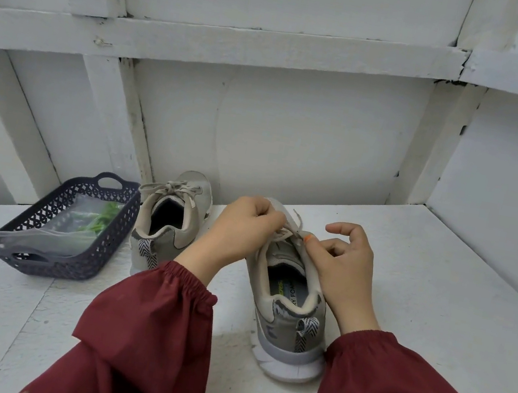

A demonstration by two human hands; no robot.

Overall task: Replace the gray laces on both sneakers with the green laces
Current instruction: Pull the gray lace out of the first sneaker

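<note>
Two grey sneakers stand on a white surface, heels toward me. The right sneaker (290, 305) is between my hands. My left hand (241, 228) pinches its grey lace (295, 225) above the tongue. My right hand (342, 263) pinches the same lace from the right, its index finger raised. The left sneaker (169, 218) stands behind and to the left, its grey lace (172, 188) still tied in a bow. Green laces (101, 217) lie in a clear plastic bag inside a dark basket (116, 233) at the left.
The white surface (440, 297) extends to the right and toward me. White wall panels with raised beams (276, 50) close off the back and the right side. My dark red sleeves fill the lower part of the view.
</note>
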